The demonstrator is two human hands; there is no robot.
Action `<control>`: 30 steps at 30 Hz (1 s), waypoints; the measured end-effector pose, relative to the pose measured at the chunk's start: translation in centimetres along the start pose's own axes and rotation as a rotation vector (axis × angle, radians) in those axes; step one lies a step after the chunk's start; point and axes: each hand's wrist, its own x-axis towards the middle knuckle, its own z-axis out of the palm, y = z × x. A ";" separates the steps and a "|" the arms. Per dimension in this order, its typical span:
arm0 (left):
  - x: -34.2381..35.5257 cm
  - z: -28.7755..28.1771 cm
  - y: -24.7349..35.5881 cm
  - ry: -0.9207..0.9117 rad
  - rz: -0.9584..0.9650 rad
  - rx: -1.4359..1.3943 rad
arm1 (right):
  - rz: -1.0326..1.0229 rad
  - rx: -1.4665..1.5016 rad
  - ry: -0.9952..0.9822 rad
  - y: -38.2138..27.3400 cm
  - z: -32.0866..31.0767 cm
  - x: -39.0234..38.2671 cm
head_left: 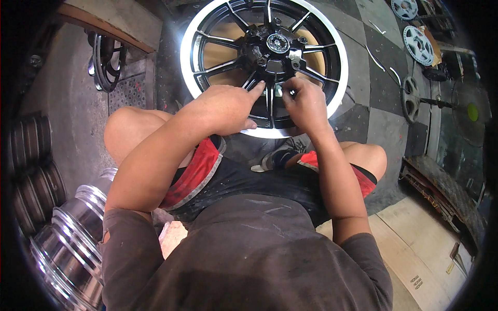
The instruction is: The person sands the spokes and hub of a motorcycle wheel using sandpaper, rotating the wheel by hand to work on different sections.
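Note:
A black wheel rim (pixel 269 114) with silver-edged spokes and a bright silver lip lies in front of me at the top middle. My left hand (pixel 231 106) touches its lower left, index finger stretched along a spoke and thumb apart near the lip; the other fingers are mostly hidden. My right hand (pixel 305 103) is closed over the lower right spokes, fingertips near a small glinting spot, and I cannot make out what is between them. A tan surface shows between the spokes.
Polished rims (pixel 72 236) and dark rims (pixel 33 155) stand at my left, near a wooden bench (pixel 111 23). On the right are white wheels (pixel 417 45), a fan (pixel 467 111), white curved strips (pixel 376 57), a long dark ledge (pixel 441 192) and cardboard sheets (pixel 410 243).

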 end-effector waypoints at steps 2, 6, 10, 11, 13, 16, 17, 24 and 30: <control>0.0 0.0 0.0 -0.003 0.001 0.001 | 0.041 -0.018 -0.122 0.7 0.3 -0.1; -0.1 0.2 -0.2 0.017 0.009 0.006 | -0.042 -0.022 -0.069 0.2 0.4 -0.6; 0.0 0.0 -0.1 0.014 0.005 -0.005 | -0.010 -0.028 -0.001 -0.6 -0.1 -0.4; 0.1 0.2 -0.2 0.014 0.006 -0.006 | -0.013 -0.012 0.010 -0.6 -0.1 -0.3; 0.5 0.7 -0.4 0.057 0.022 -0.023 | -0.032 -0.018 0.026 -0.4 0.2 -0.2; 1.1 0.6 -0.2 0.046 0.010 -0.012 | -0.054 -0.035 0.050 -0.5 0.4 -0.2; 1.2 0.6 -0.1 0.045 0.010 -0.013 | -0.058 -0.048 0.060 -0.5 0.4 -0.1; 1.5 0.9 -0.1 0.046 0.002 0.012 | -0.072 -0.048 0.071 -0.6 0.4 0.0; 1.7 1.1 0.0 0.054 0.007 0.021 | -0.082 -0.085 0.080 -0.6 0.6 0.0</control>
